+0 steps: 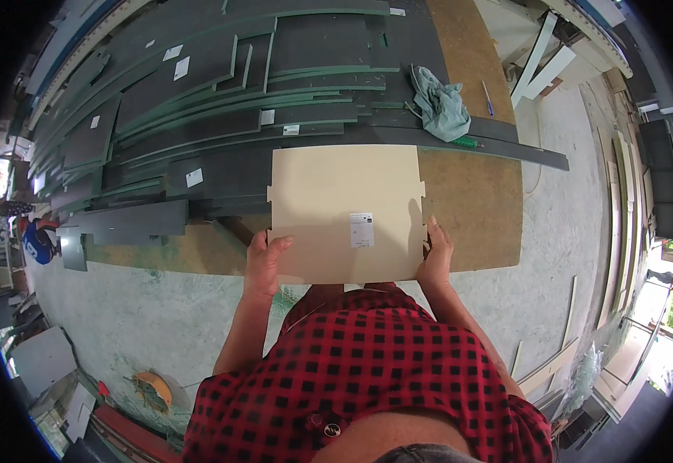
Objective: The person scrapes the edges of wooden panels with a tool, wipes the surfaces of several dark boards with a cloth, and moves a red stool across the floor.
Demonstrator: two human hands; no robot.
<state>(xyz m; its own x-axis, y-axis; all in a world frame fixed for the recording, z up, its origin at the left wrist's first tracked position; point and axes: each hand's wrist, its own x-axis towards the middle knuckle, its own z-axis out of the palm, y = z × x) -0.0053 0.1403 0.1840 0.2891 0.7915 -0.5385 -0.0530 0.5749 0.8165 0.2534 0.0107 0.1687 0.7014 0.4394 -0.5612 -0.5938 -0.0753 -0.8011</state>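
Note:
A flat cream panel [336, 185] with small notches on its side edges is held out level in front of my body. My left hand [265, 261] grips its left edge near the front corner, the thumb lying on top. At the opposite edge, my right hand [436, 251] holds the panel, its fingers partly hidden along the side. A white printed label [362, 230] is stuck on the panel's upper face, right of the middle. The panel covers part of the brown work table [475, 208] behind it.
Dark grey boards [174, 85] with green edges are stacked across the table. A grey-green cloth [438, 104] lies by a green-handled tool [466, 142]; a pen [488, 98] is further right. Another person in blue [39, 241] is at far left. Long boards [622, 224] lie on the right.

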